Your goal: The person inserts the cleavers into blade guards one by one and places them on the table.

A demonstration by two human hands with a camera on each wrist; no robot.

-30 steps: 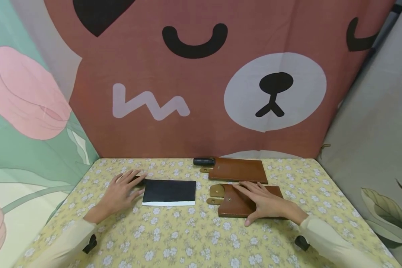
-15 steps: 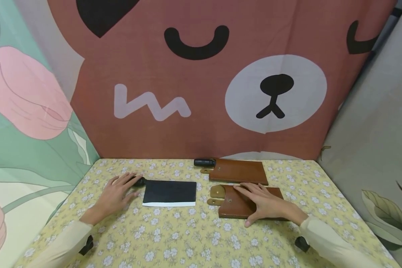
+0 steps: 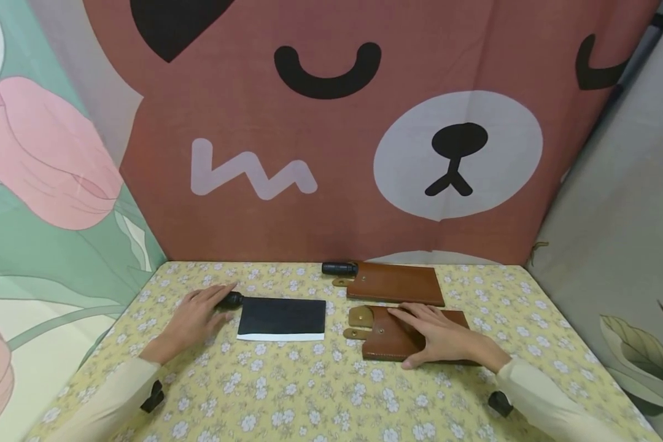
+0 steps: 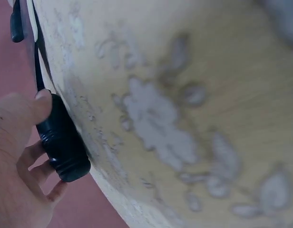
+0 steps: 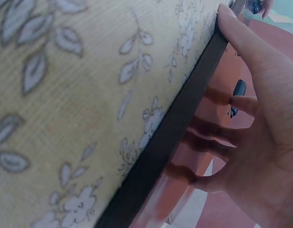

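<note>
A cleaver [image 3: 282,318] with a black blade and a bright front edge lies flat on the table, its black handle [image 4: 65,142] pointing left. My left hand [image 3: 193,316] is spread over that handle, fingertips at its far side and thumb in front. Right of the blade lies a brown leather sheath [image 3: 378,347] with two tan snap straps at its left end. My right hand [image 3: 439,337] rests on this sheath, fingers stretched across its top. The right wrist view shows the thumb at the sheath's dark side edge [image 5: 184,118].
Behind the sheath lies a second brown sheath [image 3: 395,285], a black handle [image 3: 338,269] sticking out of its left end. A yellow floral cloth [image 3: 287,399] covers the table. A bear-print curtain [image 3: 331,227] hangs at the back edge, with patterned curtains on both sides.
My left hand has shifted slightly left along the handle, and more of the handle shows between fingers and thumb. The right hand, the cleaver and the sheaths have stayed in place.
</note>
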